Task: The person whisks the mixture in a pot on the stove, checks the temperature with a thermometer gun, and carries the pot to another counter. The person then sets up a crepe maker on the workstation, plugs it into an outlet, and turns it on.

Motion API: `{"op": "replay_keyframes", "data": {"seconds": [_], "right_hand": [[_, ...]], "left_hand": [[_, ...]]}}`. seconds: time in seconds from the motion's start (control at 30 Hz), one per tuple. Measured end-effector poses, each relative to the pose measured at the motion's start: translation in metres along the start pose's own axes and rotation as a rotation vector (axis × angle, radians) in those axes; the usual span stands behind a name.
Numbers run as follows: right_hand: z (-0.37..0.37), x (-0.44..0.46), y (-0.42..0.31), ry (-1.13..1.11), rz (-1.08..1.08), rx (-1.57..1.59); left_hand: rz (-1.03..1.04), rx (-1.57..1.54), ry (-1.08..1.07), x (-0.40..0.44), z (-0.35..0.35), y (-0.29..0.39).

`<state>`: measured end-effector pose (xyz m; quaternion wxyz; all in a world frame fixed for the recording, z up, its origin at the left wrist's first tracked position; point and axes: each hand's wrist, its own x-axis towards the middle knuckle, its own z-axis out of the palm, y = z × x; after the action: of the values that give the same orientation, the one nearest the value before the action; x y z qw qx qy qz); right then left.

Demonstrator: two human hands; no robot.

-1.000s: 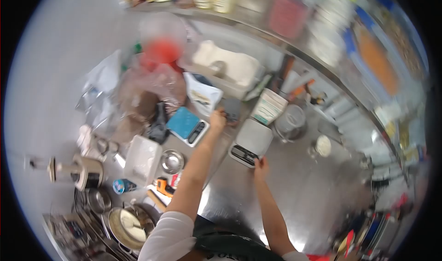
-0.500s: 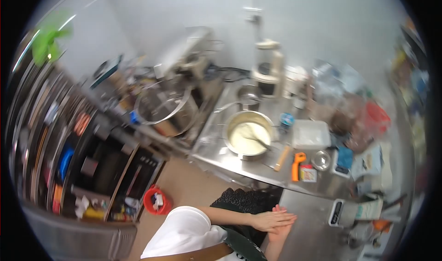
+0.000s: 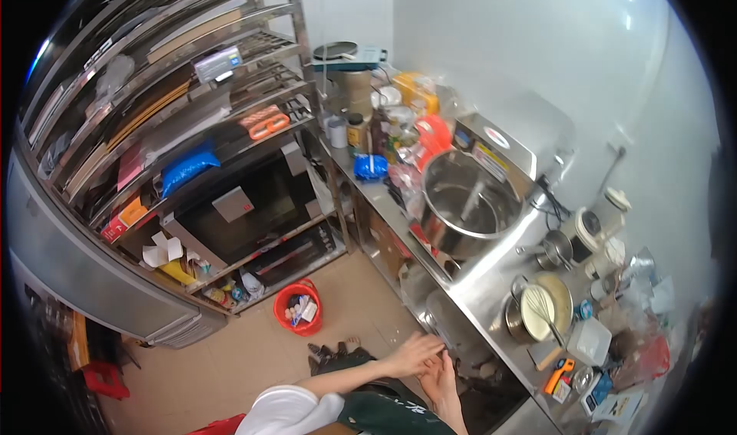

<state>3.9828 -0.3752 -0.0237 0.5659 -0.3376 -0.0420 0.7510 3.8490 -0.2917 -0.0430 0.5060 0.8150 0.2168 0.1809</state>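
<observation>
My left hand (image 3: 417, 354) reaches in from the left, held palm down with its fingers extended. It meets or overlaps my right hand (image 3: 440, 381), which is turned palm up with its fingers stretched out. Nothing shows in either hand; the spot where they meet is partly hidden. Both hands are in front of my dark apron (image 3: 388, 410), off the front edge of the steel table (image 3: 477, 312). On that table, a pot (image 3: 564, 301) of pale cream-coloured mixture has a whisk (image 3: 541, 306) standing in it.
A large steel mixing bowl (image 3: 472, 197) stands at the table's left part. An orange infrared thermometer (image 3: 559, 375), a white tub (image 3: 589, 341) and a small saucepan (image 3: 553, 249) surround the pot. On the floor is a red bin (image 3: 298, 308). A tray rack (image 3: 196, 105) and oven stand left.
My view has swung left, bringing the rack, oven and red bin further into view. The table has shifted right in the picture. My hands stay together, the left fingers now more bent.
</observation>
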Motion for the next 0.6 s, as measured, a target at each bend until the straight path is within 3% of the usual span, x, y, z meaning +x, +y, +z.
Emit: {"op": "replay_keyframes", "data": {"seconds": [0.07,0.1,0.17,0.23,0.33,0.47,0.6], "right_hand": [[0.07,0.035,-0.017,-0.069,0.045,-0.109],[0.105,0.055,-0.028,-0.098,0.067,-0.164],[0.155,0.114,-0.042,-0.175,-0.056,-0.379],[0.205,0.181,-0.058,-0.125,-0.187,-0.581],[0.273,0.284,-0.088,-0.125,-0.313,-0.638],[0.38,0.405,-0.147,-0.149,-0.605,-0.745],[0.482,0.509,-0.217,-0.166,-0.864,-0.785]], "left_hand": [[-0.293,0.163,0.091,-0.03,-0.056,-0.066],[-0.416,0.483,0.101,-0.053,-0.083,-0.094],[-0.594,0.577,0.215,-0.103,-0.146,-0.099],[-0.581,0.519,0.488,-0.151,-0.182,-0.125],[-0.789,0.267,0.635,-0.178,-0.225,-0.147],[-0.574,0.331,0.815,-0.096,-0.316,-0.129],[-0.139,0.384,0.981,0.025,-0.461,-0.077]]}}
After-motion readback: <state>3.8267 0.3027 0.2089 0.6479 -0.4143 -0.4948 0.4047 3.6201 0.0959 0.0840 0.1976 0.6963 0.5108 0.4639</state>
